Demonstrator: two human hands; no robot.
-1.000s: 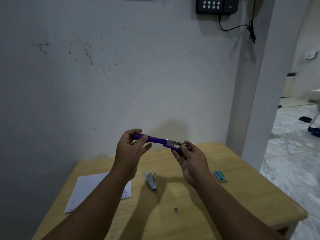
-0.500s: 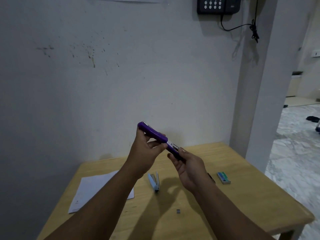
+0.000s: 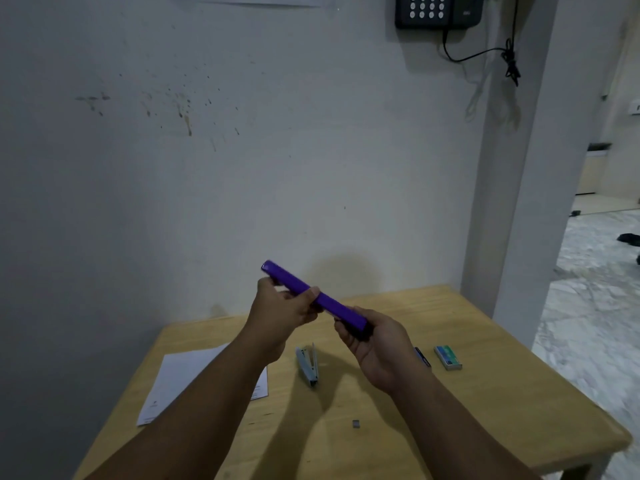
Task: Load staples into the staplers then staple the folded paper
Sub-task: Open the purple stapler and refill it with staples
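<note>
I hold a purple stapler (image 3: 332, 304) up above the wooden table (image 3: 485, 393), tilted down to the right and closed. My left hand (image 3: 280, 310) grips its upper left end; my right hand (image 3: 377, 337) grips its lower right end. On the table below lie a light blue stapler (image 3: 308, 363), a white sheet of paper (image 3: 187, 379) at the left, a green staple box (image 3: 447, 357) at the right, and a small strip of staples (image 3: 356, 424) near the front.
A dark narrow object (image 3: 423, 356) peeks out behind my right wrist. The wall (image 3: 242, 168) stands right behind the table, with a keypad device (image 3: 436, 10) and dangling cable high up. A doorway to a marble floor (image 3: 595, 306) opens at the right.
The purple stapler was open, with its metal magazine showing; it is now closed. Its left end has tilted upward in my hands.
</note>
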